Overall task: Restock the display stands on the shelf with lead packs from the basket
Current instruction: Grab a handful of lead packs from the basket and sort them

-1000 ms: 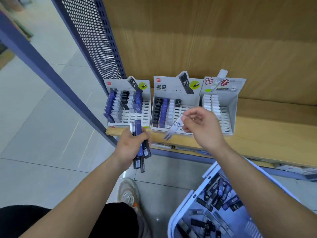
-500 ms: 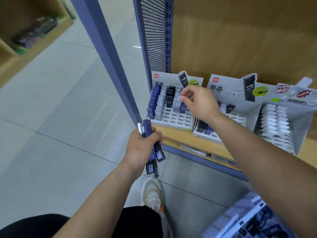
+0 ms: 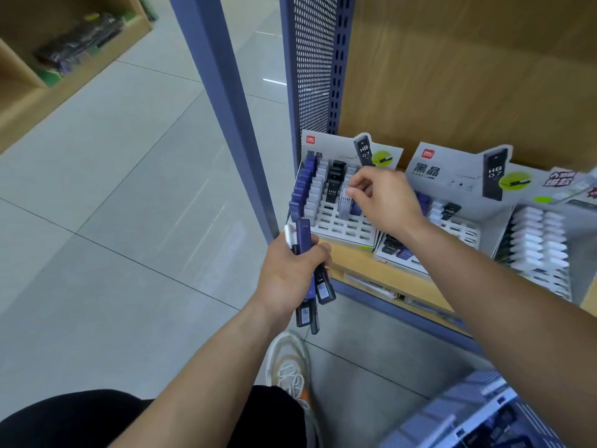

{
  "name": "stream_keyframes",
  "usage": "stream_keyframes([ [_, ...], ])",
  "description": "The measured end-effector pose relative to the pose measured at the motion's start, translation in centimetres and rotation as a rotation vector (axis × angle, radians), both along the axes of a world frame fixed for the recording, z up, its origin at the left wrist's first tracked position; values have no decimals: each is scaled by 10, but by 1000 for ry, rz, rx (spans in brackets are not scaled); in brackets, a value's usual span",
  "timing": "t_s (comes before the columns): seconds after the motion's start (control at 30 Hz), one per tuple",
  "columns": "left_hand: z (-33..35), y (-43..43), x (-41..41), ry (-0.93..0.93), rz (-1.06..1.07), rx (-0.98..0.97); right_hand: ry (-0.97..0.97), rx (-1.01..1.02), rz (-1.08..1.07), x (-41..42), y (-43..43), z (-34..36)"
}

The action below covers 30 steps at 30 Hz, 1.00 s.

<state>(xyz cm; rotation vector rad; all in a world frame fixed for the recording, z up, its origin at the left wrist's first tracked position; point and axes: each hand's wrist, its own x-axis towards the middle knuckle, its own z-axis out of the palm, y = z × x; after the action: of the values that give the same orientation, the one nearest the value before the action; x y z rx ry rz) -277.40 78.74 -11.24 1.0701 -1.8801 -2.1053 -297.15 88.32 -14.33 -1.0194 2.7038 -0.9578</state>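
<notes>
Three white slotted display stands sit on the wooden shelf (image 3: 361, 263): the left stand (image 3: 336, 226), the middle stand (image 3: 458, 227) and the right stand (image 3: 546, 253). My right hand (image 3: 384, 202) reaches over the left stand and pinches a grey lead pack (image 3: 345, 206) that stands in a slot. My left hand (image 3: 290, 273) hovers before the shelf edge, closed around a bundle of lead packs (image 3: 308, 279), blue, black and white. The blue basket (image 3: 478, 415) with more packs shows at the bottom right, blurred.
A blue upright post (image 3: 226, 108) and a perforated side panel (image 3: 313, 66) stand left of the stands. Tiled floor spreads to the left, with another wooden shelf unit (image 3: 48, 69) at the far left. My shoe (image 3: 290, 367) and dark trouser leg are below.
The view has swung left, pushing the stands to the right. My right hand carried the grey pack from the middle stand to the left stand and lowered it into a slot. The left hand keeps its bundle.
</notes>
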Motion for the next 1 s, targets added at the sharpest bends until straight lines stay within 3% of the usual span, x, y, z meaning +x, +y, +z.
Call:
stream_keyframes([
  [0.2, 3, 3, -5, 4, -3, 0, -4, -32, -29, -1, -1, -5],
  [0.57, 2, 4, -4, 2, -1, -6, 48, 166, 36, -3, -2, -7],
  [0.73, -1, 3, -8, 32, 14, 50, 8, 52, -47, 8, 3, 5],
  [0.87, 2, 9, -17, 49, -4, 96, -333, -275, -105, 67, 39, 44],
  [1.0, 8, 23, -23, 55, -26, 105, -722, -403, -96, 128, 71, 58],
])
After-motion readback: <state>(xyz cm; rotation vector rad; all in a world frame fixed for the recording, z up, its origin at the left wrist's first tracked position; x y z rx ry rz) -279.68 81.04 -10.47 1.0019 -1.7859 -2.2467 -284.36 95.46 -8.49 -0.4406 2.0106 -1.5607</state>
